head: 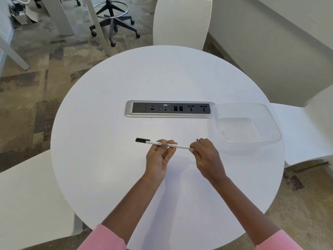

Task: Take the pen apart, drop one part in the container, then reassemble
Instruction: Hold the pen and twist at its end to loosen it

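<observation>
I had the pen [180, 146] level over the tabletop [117, 177]. My left hand [159, 156] pinched it mid-barrel and my right hand [205, 154] was curled tight round its right end. The clear container [272, 139] sat just right of that hand. Risk, I judged: the small end piece could pop free, slip my fingers and roll off the tabletop.

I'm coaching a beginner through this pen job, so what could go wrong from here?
1. The right hand grips the right end of the white pen with a black cap, held mid-barrel by the left hand, above the round white table. A small part pulled free could drop and roll off.
2. The clear plastic container sits close to the table's right edge, not under the hands. A careless reach might nudge it off or miss it.
</observation>
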`<state>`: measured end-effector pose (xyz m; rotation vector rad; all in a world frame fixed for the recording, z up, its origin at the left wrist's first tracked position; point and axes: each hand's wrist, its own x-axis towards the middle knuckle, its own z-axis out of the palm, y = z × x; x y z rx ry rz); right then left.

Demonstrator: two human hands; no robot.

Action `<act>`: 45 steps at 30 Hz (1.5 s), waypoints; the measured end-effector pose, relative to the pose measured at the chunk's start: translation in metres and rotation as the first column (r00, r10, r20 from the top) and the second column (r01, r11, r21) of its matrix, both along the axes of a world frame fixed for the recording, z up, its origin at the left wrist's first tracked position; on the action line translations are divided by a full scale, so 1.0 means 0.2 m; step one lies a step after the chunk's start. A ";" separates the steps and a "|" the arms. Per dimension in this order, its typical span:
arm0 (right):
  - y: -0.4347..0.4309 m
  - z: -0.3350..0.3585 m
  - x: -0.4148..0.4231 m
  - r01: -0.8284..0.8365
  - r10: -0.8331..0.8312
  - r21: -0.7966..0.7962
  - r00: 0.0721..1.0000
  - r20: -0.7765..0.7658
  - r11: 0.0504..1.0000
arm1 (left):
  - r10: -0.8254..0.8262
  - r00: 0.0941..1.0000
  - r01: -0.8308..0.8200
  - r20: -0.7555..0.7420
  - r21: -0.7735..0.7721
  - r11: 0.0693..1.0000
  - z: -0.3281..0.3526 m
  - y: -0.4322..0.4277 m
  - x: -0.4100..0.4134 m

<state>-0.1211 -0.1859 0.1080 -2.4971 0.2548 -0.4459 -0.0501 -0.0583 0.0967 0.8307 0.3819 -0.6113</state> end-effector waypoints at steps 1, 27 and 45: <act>0.01 -0.01 0.00 0.023 -0.023 0.053 1.000 -0.015 0.998 | -0.010 0.999 0.009 0.033 0.020 1.000 0.00 0.00 0.00; 0.02 0.04 0.00 0.015 0.003 -0.256 0.998 0.067 0.966 | 0.058 0.997 -0.060 -0.048 -0.050 0.997 0.00 0.01 0.00; -0.11 0.13 0.07 0.294 0.206 0.647 0.787 -0.581 0.703 | -0.063 0.994 0.057 0.090 0.071 0.996 -0.04 0.01 -0.03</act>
